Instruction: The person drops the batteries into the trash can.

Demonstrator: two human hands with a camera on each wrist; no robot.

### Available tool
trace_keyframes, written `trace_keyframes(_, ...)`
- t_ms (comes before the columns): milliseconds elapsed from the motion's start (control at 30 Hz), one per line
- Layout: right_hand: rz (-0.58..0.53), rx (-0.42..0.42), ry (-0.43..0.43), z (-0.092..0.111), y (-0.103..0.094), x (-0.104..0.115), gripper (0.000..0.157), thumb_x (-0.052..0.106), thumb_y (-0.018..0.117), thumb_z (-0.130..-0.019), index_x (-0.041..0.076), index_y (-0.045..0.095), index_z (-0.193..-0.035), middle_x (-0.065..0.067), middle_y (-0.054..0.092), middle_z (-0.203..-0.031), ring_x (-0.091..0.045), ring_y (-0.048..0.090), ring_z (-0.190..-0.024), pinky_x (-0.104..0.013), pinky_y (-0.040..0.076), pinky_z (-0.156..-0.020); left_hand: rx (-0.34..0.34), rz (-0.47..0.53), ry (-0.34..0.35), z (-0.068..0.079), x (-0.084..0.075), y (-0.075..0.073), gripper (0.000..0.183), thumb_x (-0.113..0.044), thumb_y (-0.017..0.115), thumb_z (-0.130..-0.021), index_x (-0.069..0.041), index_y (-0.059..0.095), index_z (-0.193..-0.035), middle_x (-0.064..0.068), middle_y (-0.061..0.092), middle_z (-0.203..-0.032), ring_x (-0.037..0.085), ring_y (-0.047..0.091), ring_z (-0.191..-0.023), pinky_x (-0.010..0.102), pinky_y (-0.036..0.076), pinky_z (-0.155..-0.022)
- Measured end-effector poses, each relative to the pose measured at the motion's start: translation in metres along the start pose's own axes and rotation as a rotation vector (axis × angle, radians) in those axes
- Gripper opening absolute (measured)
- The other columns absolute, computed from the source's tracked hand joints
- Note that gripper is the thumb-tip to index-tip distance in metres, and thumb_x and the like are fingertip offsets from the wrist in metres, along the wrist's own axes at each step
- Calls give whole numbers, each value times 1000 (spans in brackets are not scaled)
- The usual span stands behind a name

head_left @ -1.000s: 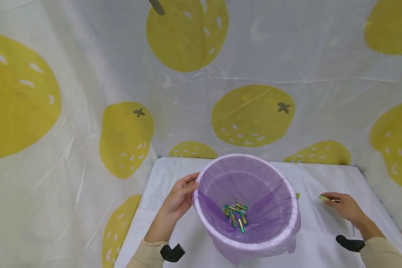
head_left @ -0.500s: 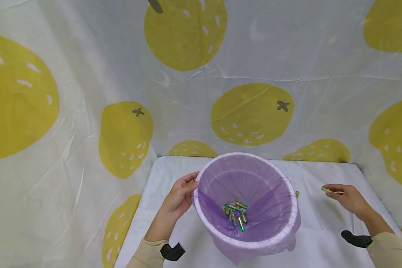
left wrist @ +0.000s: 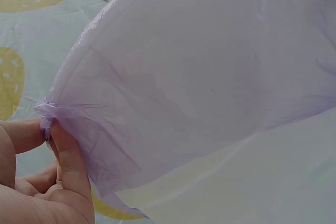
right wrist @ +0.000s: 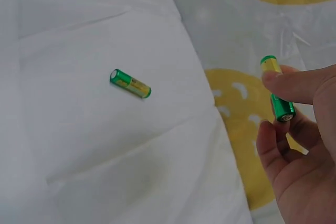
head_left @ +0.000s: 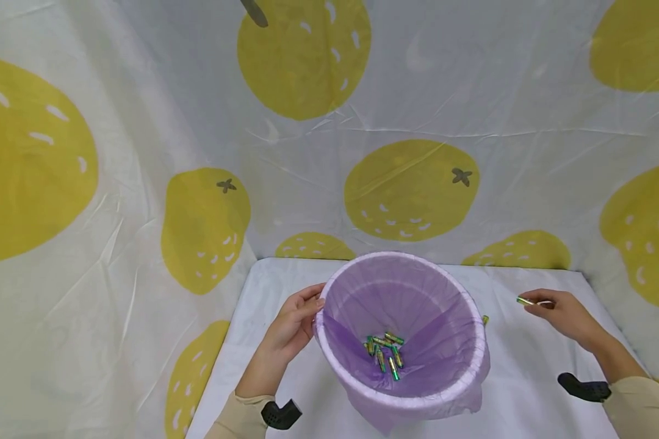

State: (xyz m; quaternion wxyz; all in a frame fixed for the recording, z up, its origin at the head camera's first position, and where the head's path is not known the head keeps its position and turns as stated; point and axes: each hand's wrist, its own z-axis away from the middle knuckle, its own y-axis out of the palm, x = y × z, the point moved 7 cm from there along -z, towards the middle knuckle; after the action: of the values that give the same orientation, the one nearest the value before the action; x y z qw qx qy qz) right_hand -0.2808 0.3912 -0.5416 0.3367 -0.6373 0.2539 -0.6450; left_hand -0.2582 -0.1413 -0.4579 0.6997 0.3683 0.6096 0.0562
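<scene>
A round bin point(head_left: 401, 403) lined with a thin purple bag stands in the middle of the head view, mouth tilted toward me. Several green-and-gold batteries point(head_left: 392, 368) lie at its bottom. My left hand point(head_left: 290, 324) pinches the bin's bag-covered rim on the left side; the left wrist view shows thumb and finger on the bunched purple bag point(left wrist: 79, 129). To the right of the bin, raised over the table, my right hand point(head_left: 568, 316) pinches one battery point(right wrist: 283, 109) between thumb and fingers. Another battery point(right wrist: 130, 83) lies on the white cloth, partly hidden by the bin in the head view.
A white cloth covers the table point(head_left: 518, 360). Behind and to the left hangs a pale curtain point(head_left: 302, 183) printed with large yellow fruit. Black wrist devices point(head_left: 582, 388) sit at both cuffs.
My right hand has risen from near the tabletop with the battery, and lately shifted slightly left toward the bin. My left hand and the bin have stayed in place.
</scene>
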Motion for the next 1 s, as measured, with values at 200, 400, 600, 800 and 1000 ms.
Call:
trace_keyframes(200,5,-46,-58,-3,-7,19,35,20,69,-102,-5,68,-126,-25,67,-119,-18,63,-95,-22,53,-69,-6,9,-3,0,1,0,39,9,47,-103,13,45,-142,11,66,-114,18,68,-95,26,59,-76)
trace_keyframes(400,21,-84,-117,-5,-17,38,30,15,72,-99,-3,70,-124,-23,68,-117,2,57,-84,-23,53,-66,-1,8,-4,0,0,1,40,9,49,-102,13,44,-142,11,65,-116,18,68,-96,26,59,-77)
trace_keyframes(600,13,-99,-165,-6,-26,54,28,12,72,-99,-3,70,-123,-16,71,-109,-6,59,-79,-25,52,-63,2,7,-5,1,0,0,40,9,49,-102,13,45,-141,10,66,-114,18,68,-94,26,59,-76)
trace_keyframes(800,-9,-127,-234,-6,-35,76,24,9,73,-97,-2,72,-118,-5,70,-97,-11,57,-72,-25,48,-58,-4,0,-9,0,1,-1,39,9,47,-103,13,45,-141,11,65,-116,17,69,-94,26,59,-76)
trace_keyframes(1000,-29,-152,-341,-9,-43,112,22,0,75,-93,-1,72,-115,0,66,-87,-12,51,-68,-24,42,-53,-18,2,-10,-1,1,0,38,9,47,-103,12,46,-141,11,65,-117,17,69,-94,26,59,-76)
